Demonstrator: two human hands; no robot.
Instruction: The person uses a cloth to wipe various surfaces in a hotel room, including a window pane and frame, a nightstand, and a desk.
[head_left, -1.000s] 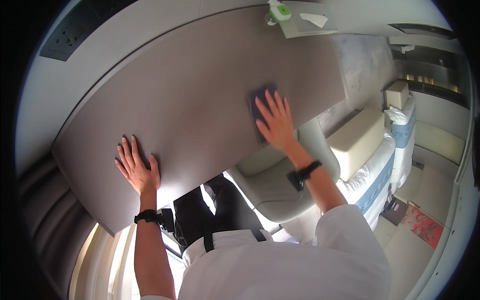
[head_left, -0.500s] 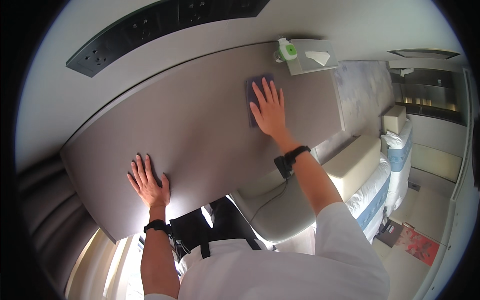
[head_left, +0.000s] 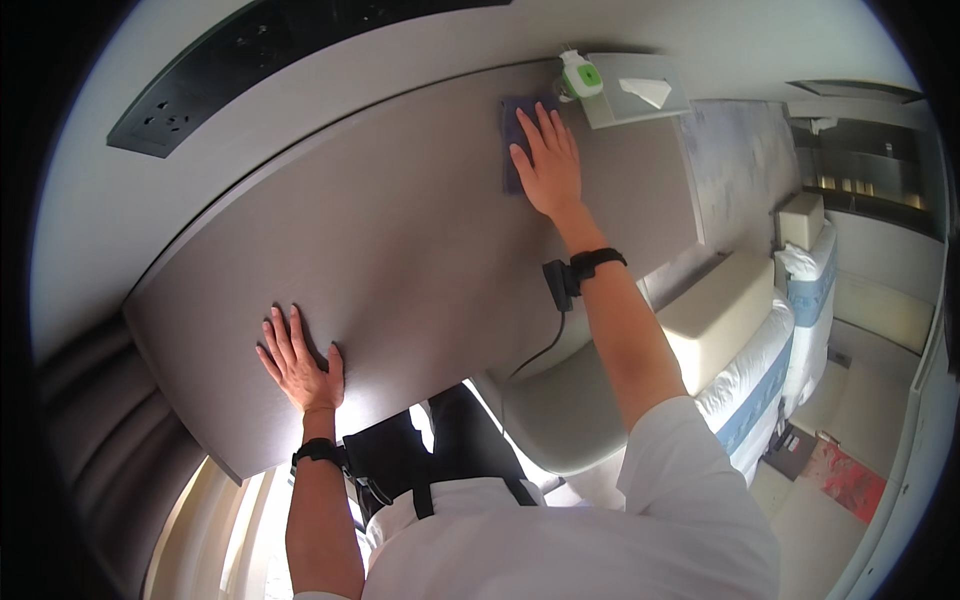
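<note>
My right hand (head_left: pixel 548 162) lies flat, fingers together, on a dark blue-grey cloth (head_left: pixel 510 135) at the far right part of a grey-brown tabletop (head_left: pixel 400 260). The cloth is mostly covered by the hand. My left hand (head_left: pixel 296 362) presses palm down, fingers spread, on the tabletop near its front edge and holds nothing. Both wrists wear black bands, and a cable hangs from the right one.
A white and green small device (head_left: pixel 580 75) and a grey tissue box (head_left: pixel 640 90) stand at the table's far edge beside the cloth. A black socket panel (head_left: pixel 260 50) sits in the wall behind. A pale chair (head_left: pixel 570 410) and a white bed (head_left: pixel 770 360) are to the right.
My right hand has slid the cloth away from me across the table toward the far edge by the tissue box. My left hand has stayed flat near the front edge.
</note>
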